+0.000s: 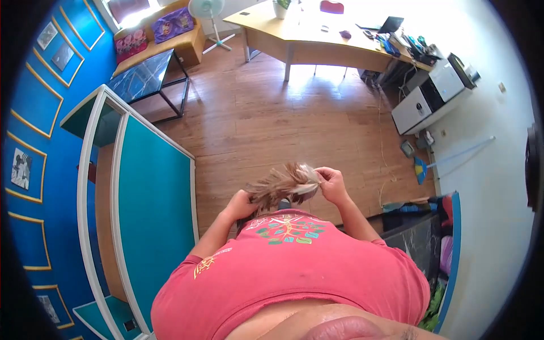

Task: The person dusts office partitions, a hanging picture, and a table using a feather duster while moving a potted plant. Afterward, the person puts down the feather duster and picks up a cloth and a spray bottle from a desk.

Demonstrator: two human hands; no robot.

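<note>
A feather duster (pixel 286 184) with brown and whitish feathers stretches between my two hands, in front of the red shirt. My left hand (pixel 242 204) is closed at its brown end; the grip there is partly hidden by the feathers. At the pale end, my right hand (pixel 332 184) pinches the feathers between thumb and fingers. Under the duster, a small part of a shoe shows on the floor.
A teal partition with a white frame (pixel 153 175) stands close on my left. Ahead are a black-topped low table (pixel 141 76), a standing fan (pixel 212 22) and a long desk (pixel 272 28). A white cabinet (pixel 413 110) and a blue broom (pixel 420 170) are along the right wall.
</note>
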